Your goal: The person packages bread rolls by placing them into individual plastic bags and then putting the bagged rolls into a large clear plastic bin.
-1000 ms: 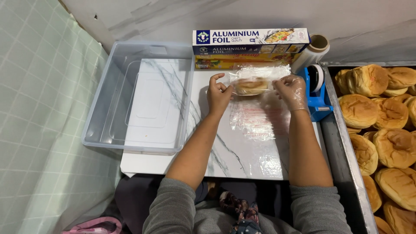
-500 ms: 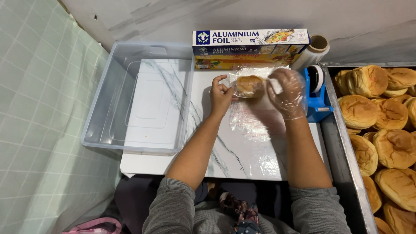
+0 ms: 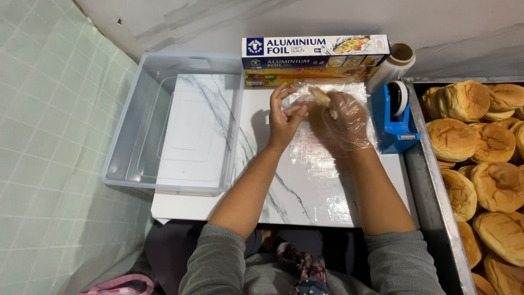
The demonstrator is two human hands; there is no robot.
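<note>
My right hand (image 3: pixel 343 121), in a thin clear plastic glove, grips a bun (image 3: pixel 320 96) with clear plastic wrap around it, held on edge above a sheet of wrap (image 3: pixel 311 150) spread on the white marble board (image 3: pixel 284 191). My left hand (image 3: pixel 284 116) is bare, fingers spread, palm against the left side of the wrapped bun. Most of the bun is hidden behind my right hand.
A clear plastic tub (image 3: pixel 174 123) stands empty at the left. Foil boxes (image 3: pixel 314 52), a roll of clear wrap (image 3: pixel 392 65) and a blue tape dispenser (image 3: pixel 394 117) line the back and right. A metal tray (image 3: pixel 436 180) of several buns (image 3: pixel 491 175) is at the right.
The bun has been turned from lying flat to standing on edge. My right hand has closed over it and my left hand has opened its fingers against its side.
</note>
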